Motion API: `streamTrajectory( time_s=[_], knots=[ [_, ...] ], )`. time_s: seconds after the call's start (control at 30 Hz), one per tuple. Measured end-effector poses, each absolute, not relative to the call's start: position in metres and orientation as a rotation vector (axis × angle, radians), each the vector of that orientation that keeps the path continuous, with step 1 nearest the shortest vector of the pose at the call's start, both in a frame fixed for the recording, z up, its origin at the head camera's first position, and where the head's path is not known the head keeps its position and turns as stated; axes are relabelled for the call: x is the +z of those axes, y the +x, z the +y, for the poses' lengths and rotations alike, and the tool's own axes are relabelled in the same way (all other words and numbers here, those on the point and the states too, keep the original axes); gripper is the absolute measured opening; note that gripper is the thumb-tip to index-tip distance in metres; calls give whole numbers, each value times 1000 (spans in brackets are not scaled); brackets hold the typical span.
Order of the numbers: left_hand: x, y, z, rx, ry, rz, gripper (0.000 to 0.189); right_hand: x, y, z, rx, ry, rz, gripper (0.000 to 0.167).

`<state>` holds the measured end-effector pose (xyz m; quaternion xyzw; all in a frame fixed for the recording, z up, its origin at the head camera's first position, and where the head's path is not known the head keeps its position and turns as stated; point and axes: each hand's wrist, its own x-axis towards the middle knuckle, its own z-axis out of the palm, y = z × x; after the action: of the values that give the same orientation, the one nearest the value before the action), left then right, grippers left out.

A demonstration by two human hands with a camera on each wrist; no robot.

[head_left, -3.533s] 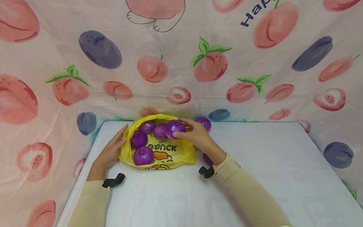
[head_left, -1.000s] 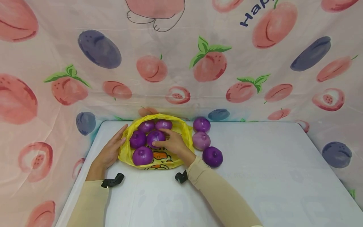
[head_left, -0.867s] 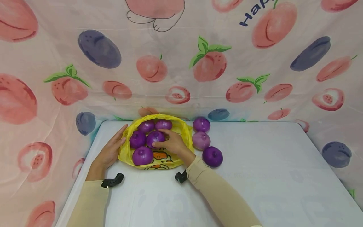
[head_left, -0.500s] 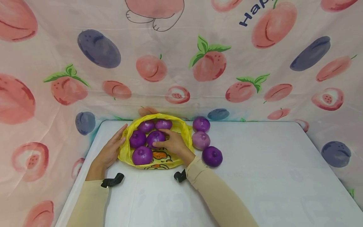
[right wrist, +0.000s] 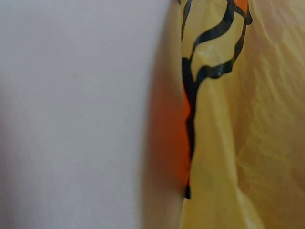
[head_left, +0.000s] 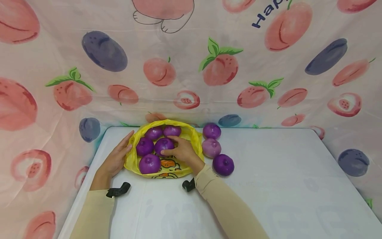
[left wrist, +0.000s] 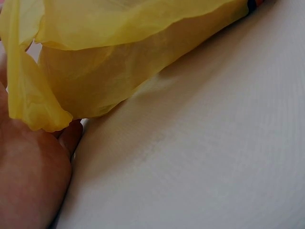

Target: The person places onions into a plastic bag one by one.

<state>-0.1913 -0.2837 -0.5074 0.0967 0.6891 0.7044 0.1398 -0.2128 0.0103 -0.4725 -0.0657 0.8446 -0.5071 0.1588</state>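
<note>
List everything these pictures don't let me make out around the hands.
- Head: the right side of the gripped purple onion, hidden by the right hand.
- Left wrist: most fingers of the left hand, behind the yellow bag or cut off by the left edge.
- Right wrist: the bag's remainder, cropped.

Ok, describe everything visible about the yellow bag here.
The yellow bag looks like thin, crinkled plastic with a black-and-orange print. It sits on the white table, mouth spread wide, rim uneven, five purple onions inside. The left hand touches its left edge; the right hand reaches in, gripping one of them.
</note>
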Motion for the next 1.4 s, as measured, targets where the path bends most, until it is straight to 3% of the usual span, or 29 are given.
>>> streamTrajectory(
  time_s=[0.7, 1.4],
  knots=[
    [-509, -192, -284, 2051, 279, 1975, 61, -472, -215, 15, -1422, -202, 2393, 81],
    [-507, -190, -283, 2067, 307, 1956, 64, -436, -215, 38, -1389, -297, 2414, 79]
  ],
)
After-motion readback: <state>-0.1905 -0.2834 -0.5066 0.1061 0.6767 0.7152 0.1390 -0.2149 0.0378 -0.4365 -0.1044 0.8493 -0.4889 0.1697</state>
